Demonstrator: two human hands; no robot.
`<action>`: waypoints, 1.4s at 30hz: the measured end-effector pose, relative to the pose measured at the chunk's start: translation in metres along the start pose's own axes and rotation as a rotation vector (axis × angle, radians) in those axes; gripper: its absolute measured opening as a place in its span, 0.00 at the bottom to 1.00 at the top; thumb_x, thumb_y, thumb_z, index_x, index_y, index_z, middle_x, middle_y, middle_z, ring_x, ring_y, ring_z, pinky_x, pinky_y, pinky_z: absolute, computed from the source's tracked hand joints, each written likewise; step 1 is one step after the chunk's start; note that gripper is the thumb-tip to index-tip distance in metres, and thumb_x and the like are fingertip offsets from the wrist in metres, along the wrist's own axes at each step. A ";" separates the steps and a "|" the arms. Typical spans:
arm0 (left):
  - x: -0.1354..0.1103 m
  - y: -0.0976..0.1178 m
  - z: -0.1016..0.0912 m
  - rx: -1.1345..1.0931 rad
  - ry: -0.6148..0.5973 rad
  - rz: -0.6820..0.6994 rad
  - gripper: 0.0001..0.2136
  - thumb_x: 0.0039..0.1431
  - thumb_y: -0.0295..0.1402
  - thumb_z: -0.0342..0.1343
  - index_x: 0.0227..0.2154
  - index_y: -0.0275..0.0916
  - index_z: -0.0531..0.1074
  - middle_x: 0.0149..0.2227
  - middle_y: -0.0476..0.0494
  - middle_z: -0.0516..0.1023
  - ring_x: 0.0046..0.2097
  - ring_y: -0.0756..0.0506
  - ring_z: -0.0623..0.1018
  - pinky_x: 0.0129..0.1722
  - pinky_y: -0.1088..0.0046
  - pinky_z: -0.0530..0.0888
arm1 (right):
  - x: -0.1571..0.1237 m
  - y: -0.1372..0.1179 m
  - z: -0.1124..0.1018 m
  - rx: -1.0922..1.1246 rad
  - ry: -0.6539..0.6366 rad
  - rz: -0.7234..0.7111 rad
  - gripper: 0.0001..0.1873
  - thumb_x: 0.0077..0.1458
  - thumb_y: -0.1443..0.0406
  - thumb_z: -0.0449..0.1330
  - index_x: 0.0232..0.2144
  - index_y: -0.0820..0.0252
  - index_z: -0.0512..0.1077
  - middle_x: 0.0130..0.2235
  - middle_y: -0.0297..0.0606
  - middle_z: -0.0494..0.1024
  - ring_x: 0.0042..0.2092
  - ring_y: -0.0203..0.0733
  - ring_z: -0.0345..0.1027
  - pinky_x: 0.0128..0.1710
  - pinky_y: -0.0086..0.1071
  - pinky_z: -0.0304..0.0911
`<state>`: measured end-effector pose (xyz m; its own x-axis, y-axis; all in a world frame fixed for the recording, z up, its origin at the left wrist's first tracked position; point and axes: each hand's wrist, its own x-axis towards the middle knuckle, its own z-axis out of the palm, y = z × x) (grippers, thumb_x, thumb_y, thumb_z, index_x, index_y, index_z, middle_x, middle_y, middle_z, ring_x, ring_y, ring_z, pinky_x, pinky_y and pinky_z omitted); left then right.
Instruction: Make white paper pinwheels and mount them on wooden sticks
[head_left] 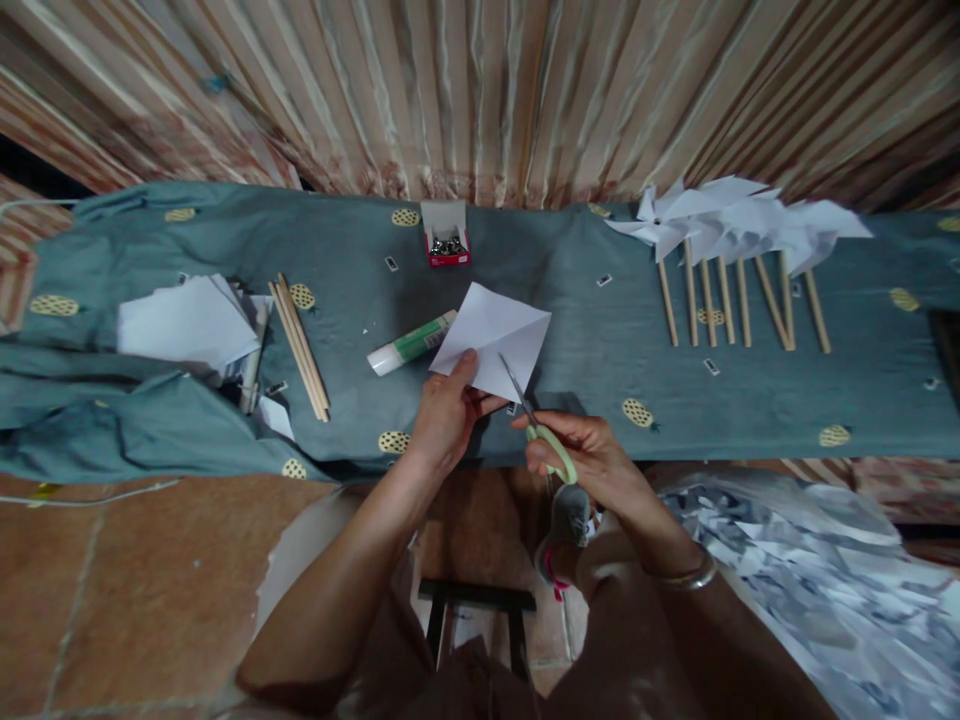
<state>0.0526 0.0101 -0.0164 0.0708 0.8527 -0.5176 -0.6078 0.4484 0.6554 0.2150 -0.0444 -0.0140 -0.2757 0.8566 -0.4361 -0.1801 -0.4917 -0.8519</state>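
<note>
Left hand (448, 412) pinches a paper square (491, 325) in its grip, thumb above and fingers beneath, over the desk (570, 375), likely to steady it against the scissors (531, 410) that the right hand (589, 455) holds by the handles, blade across the paper. A glue stick (411, 344) and red box (450, 258) sit close, presumably for reach; pinwheels (724, 232) lie rightward, leaving working room.

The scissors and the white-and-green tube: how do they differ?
The scissors are held in the right hand; the white-and-green tube lies on the cloth. The scissors have a thin metal blade and looped handle; the tube is thick and rounded. Both have green on them and are close to the white sheet.
</note>
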 end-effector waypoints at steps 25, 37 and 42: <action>0.000 -0.002 0.001 0.012 0.017 -0.018 0.14 0.50 0.39 0.67 0.32 0.34 0.73 0.28 0.47 0.80 0.33 0.45 0.82 0.44 0.62 0.79 | 0.000 -0.006 0.004 -0.008 0.011 0.015 0.21 0.40 0.53 0.73 0.34 0.60 0.79 0.21 0.28 0.74 0.21 0.29 0.65 0.21 0.25 0.61; 0.000 -0.002 0.001 0.018 0.018 -0.019 0.14 0.50 0.39 0.67 0.34 0.35 0.73 0.29 0.47 0.81 0.33 0.45 0.82 0.44 0.61 0.79 | 0.001 -0.004 0.002 -0.038 0.008 0.010 0.21 0.42 0.52 0.72 0.36 0.59 0.79 0.21 0.27 0.72 0.22 0.29 0.64 0.21 0.25 0.61; 0.000 -0.002 0.003 0.010 0.025 -0.027 0.13 0.51 0.38 0.66 0.33 0.34 0.73 0.28 0.46 0.80 0.31 0.46 0.81 0.42 0.64 0.80 | 0.001 -0.004 0.002 -0.031 0.010 0.003 0.21 0.42 0.53 0.72 0.35 0.60 0.79 0.21 0.28 0.73 0.22 0.29 0.65 0.21 0.26 0.62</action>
<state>0.0558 0.0098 -0.0163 0.0674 0.8335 -0.5483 -0.5981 0.4737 0.6465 0.2133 -0.0418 -0.0103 -0.2672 0.8566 -0.4414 -0.1501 -0.4895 -0.8590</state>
